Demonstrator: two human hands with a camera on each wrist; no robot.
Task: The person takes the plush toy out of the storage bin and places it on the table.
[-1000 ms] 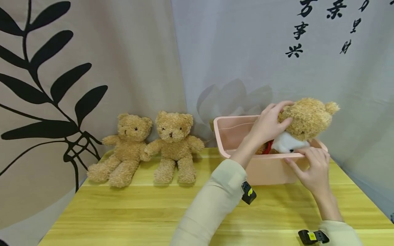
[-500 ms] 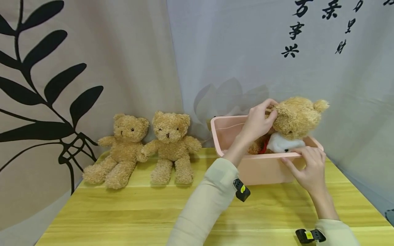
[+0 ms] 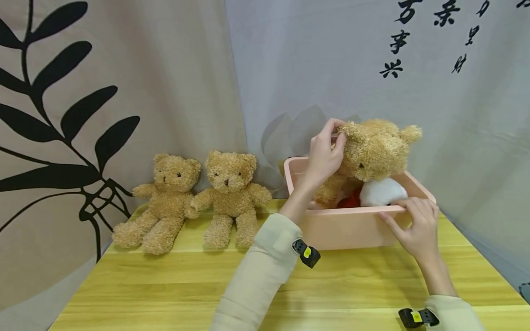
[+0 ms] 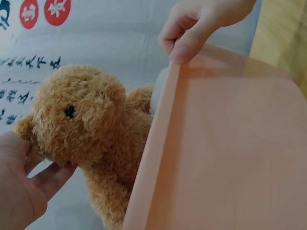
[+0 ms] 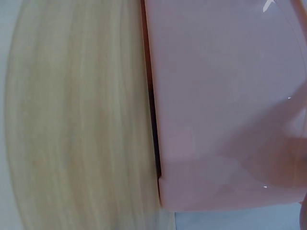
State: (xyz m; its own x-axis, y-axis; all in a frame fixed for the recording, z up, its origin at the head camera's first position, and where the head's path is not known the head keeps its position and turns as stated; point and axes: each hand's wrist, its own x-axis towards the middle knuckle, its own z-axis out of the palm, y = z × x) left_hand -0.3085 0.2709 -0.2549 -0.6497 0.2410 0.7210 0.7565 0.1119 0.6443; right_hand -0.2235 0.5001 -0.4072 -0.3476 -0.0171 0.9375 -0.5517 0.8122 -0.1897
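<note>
I have the left hand pinching the bear by 1 ear, fingers curled; the right hand grips the pink bin by its near rim. The bear leans inside, nearer the left: head at that hand's 3 o'clock, body slanting toward 8; open air above, 2 other bears toward 9

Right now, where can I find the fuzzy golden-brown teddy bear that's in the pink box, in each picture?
Head: the fuzzy golden-brown teddy bear is right of centre, its head above the box's rim.
Left wrist: the teddy bear is in the left half, one dark eye showing.
Right wrist: it's not in this picture.
Shared landmark: the smooth pink rectangular box, also and.
</note>
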